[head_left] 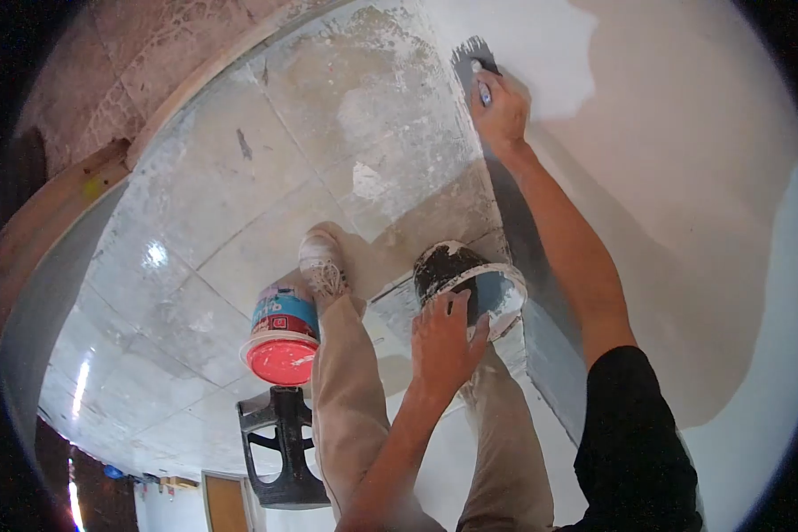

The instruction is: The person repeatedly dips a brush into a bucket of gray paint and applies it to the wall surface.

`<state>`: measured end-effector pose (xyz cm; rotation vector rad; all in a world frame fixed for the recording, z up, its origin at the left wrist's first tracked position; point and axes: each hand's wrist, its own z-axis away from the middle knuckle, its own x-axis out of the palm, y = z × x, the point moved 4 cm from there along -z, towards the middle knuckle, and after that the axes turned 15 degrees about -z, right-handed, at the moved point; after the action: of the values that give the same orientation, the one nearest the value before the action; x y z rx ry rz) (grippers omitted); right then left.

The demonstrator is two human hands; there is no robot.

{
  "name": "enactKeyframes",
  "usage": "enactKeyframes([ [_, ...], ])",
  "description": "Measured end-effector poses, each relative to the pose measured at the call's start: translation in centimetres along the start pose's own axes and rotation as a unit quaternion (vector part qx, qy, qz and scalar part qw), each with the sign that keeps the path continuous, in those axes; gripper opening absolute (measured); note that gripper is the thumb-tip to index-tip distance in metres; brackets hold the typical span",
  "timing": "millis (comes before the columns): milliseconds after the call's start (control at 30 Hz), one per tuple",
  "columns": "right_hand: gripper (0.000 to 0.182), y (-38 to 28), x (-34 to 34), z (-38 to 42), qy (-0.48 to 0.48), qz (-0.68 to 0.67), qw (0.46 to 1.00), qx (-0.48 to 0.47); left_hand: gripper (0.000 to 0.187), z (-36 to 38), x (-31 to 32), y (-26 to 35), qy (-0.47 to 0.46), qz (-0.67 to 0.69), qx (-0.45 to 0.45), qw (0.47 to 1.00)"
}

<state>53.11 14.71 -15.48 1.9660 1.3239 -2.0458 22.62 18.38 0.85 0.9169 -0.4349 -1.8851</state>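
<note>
Because the flat tool point(466, 55) lies along the foot of the pale wall point(683, 222), where it meets the tiled floor point(239, 213), the step in hand looks like working a coating into, or cleaning it off, that low edge; which of the two cannot be told. As I judge it, the next move calls for a steady stroke along the seam, with the tool pressed evenly to the wall and the bucket point(439, 266) held clear of the working arm.

The right grip point(503, 111) is closed, fingers curled round the tool's handle, with only a small gap showing among them. Ahead of this grip the dark working end spreads out, its far edge ragged and whitened; it may be a blade or a brush. How hard it presses is not visible.

The left grip point(443, 341) is partly spread: its fingers lie over the side of the bucket, while the thumb stands apart from them, near the open mouth. Whether the fingertips hook something there cannot be made out. The bucket sits just beyond this grip, tilted, its rim crusted with white, between the two legs and the wall. Farther out to the left of the left grip, past a leg, is a tub with a red end point(281, 361).
</note>
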Motion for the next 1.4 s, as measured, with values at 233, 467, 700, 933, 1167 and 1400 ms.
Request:
enactKeyframes([
  [233,0.018,-4.9,-4.3,3.3,0.035,-0.09,0.993,-0.062,0.048,0.3,0.2,0.0,-0.02,0.001,-0.013,1.0],
  [467,0.021,0.6,0.3,3.0,-0.007,0.003,1.0,0.014,0.048,0.8,0.9,-0.1,-0.007,-0.003,-0.004,1.0],
  [700,0.021,-5.2,-6.3,3.6,0.045,-0.057,0.996,-0.043,0.048,1.1,1.7,0.1,-0.013,-0.007,-0.007,1.0],
  [933,0.018,-0.5,-0.2,2.5,-0.025,-0.017,0.999,-0.015,0.049,1.2,1.6,0.1,-0.025,-0.01,-0.012,1.0],
  [1167,0.021,-4.4,-6.6,4.2,0.058,-0.041,0.997,-0.036,0.046,2.3,2.8,-0.1,0.023,-0.021,-0.006,1.0],
  [1400,0.02,0.3,-1.3,6.9,-0.01,-0.051,0.999,0.013,0.044,3.0,4.6,-0.2,0.056,-0.015,0.001,0.998],
])
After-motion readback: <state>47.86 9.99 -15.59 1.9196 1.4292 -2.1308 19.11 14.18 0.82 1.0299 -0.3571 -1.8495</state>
